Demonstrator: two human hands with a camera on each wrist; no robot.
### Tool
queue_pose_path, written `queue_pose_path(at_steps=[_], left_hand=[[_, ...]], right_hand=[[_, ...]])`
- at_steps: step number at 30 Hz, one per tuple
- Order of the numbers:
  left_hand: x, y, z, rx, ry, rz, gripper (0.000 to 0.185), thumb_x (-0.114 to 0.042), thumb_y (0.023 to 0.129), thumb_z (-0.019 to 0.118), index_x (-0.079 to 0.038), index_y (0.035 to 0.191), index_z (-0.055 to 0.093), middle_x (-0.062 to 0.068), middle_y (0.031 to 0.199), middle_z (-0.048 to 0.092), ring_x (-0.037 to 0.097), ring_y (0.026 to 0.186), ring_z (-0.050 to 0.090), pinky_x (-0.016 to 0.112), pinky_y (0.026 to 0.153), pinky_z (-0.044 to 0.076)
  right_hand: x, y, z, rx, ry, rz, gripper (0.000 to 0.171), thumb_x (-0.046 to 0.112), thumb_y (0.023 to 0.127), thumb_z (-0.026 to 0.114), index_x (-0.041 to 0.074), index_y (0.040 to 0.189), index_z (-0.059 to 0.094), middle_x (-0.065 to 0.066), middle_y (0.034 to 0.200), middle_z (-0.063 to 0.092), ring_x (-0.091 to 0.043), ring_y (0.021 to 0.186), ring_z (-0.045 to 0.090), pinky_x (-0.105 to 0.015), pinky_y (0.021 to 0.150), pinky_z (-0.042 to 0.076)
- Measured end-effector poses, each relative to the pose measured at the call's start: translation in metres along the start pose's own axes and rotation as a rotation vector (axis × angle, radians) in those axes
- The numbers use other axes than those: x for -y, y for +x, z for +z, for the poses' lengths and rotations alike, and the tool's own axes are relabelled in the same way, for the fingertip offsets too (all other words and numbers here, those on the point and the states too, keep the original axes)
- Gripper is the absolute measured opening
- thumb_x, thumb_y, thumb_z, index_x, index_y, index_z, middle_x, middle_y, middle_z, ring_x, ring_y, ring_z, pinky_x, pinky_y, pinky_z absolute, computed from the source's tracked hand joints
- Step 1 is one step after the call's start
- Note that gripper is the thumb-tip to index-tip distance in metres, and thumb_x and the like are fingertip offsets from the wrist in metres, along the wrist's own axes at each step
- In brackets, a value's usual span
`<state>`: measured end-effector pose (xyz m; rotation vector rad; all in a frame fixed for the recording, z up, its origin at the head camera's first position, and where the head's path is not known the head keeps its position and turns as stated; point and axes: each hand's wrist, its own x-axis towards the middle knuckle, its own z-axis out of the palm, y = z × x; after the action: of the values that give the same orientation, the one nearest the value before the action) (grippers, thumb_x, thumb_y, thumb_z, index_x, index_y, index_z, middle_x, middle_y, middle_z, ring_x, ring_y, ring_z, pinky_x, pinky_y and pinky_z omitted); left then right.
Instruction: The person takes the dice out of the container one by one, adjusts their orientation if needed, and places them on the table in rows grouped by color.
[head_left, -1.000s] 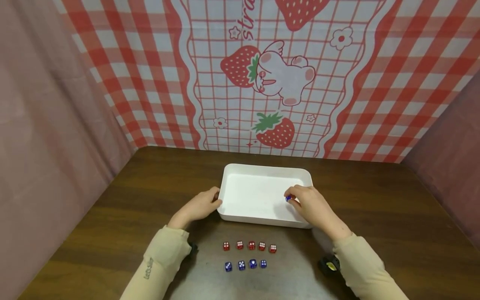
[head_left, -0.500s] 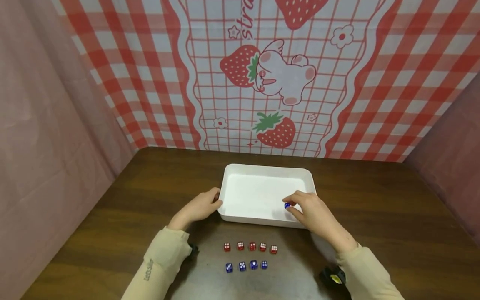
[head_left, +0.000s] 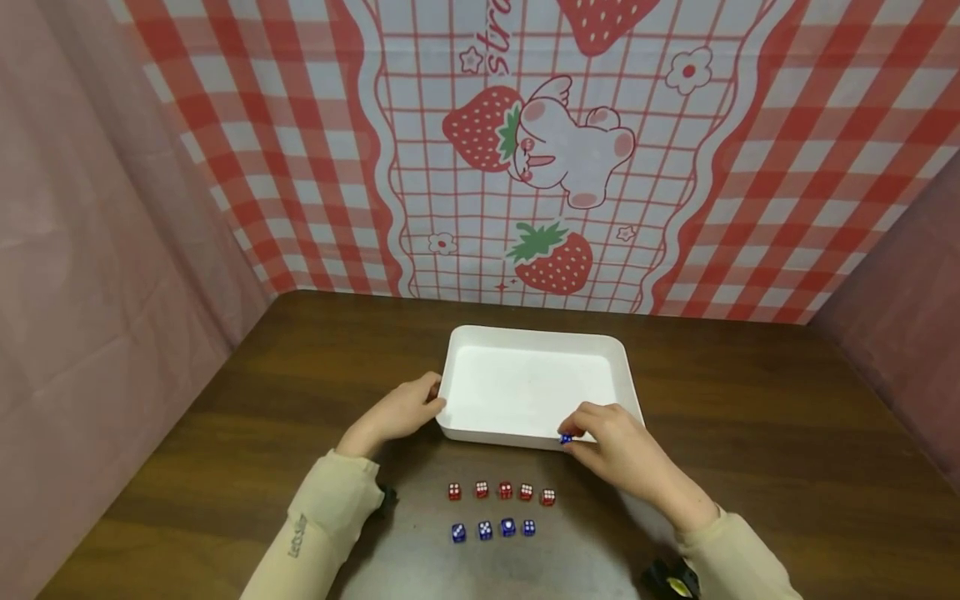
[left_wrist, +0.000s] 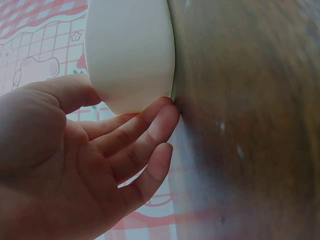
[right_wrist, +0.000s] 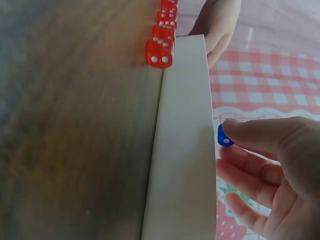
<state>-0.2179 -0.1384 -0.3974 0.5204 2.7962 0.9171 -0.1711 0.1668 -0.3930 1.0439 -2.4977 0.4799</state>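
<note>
A blue die (head_left: 566, 438) is pinched between the thumb and fingers of my right hand (head_left: 622, 450). In the head view it is at the front rim of the white tray (head_left: 525, 441), towards the right end. The right wrist view shows the blue die (right_wrist: 225, 136) beside the top edge of the tray wall (right_wrist: 182, 135). My left hand (head_left: 397, 414) holds the tray's left end. Up close, its thumb and fingers (left_wrist: 132, 142) are around the tray's end (left_wrist: 130, 55), with the little finger off it.
In front of the tray lies a row of several red dice (head_left: 505, 491). Nearer to me is a row of several blue dice (head_left: 507, 527). A checked strawberry cloth (head_left: 555, 167) hangs behind the brown wooden table (head_left: 750, 417), with pink curtains (head_left: 150, 250) at the sides.
My right hand has moved towards me with the blue die, from over the tray's inside to its front rim. The left hand has stayed at the tray's left end.
</note>
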Motion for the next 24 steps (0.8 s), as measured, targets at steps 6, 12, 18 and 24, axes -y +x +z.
queue_pose_path(at_steps=[6, 12, 18, 24], left_hand=[[0.000, 0.001, 0.001, -0.002, 0.006, -0.006, 0.026, -0.016, 0.089, 0.051, -0.003, 0.111, 0.051, 0.005, 0.090, 0.058, 0.016, 0.076, 0.050, 0.032, 0.069, 0.042], [-0.001, 0.001, 0.002, -0.007, 0.010, -0.003, 0.027, -0.016, 0.089, 0.051, -0.002, 0.112, 0.051, 0.007, 0.092, 0.059, 0.016, 0.077, 0.051, 0.033, 0.071, 0.042], [-0.001, 0.003, 0.003, 0.000, 0.012, 0.005, 0.028, -0.016, 0.090, 0.051, -0.002, 0.114, 0.050, 0.008, 0.094, 0.060, 0.016, 0.079, 0.051, 0.034, 0.072, 0.043], [0.000, 0.002, 0.004, -0.007, 0.007, -0.013, 0.031, -0.016, 0.090, 0.051, -0.001, 0.117, 0.050, 0.010, 0.102, 0.061, 0.018, 0.085, 0.054, 0.037, 0.077, 0.044]], right_hand=[[0.006, -0.006, -0.002, 0.011, -0.009, -0.012, 0.017, 0.016, 0.068, 0.077, 0.016, 0.081, 0.065, 0.012, 0.077, 0.057, -0.005, 0.071, 0.056, -0.030, 0.068, 0.044], [0.015, -0.011, -0.005, 0.030, 0.039, -0.081, 0.018, 0.017, 0.069, 0.076, 0.018, 0.083, 0.064, 0.014, 0.078, 0.055, -0.002, 0.070, 0.052, -0.028, 0.068, 0.042], [0.027, -0.017, -0.006, 0.124, 0.088, -0.153, 0.019, 0.021, 0.070, 0.075, 0.023, 0.081, 0.060, 0.017, 0.080, 0.053, -0.001, 0.069, 0.048, -0.025, 0.067, 0.040], [0.036, -0.020, -0.004, 0.239, 0.098, -0.207, 0.016, 0.026, 0.072, 0.073, 0.026, 0.080, 0.060, 0.016, 0.075, 0.050, 0.003, 0.067, 0.042, -0.020, 0.066, 0.036]])
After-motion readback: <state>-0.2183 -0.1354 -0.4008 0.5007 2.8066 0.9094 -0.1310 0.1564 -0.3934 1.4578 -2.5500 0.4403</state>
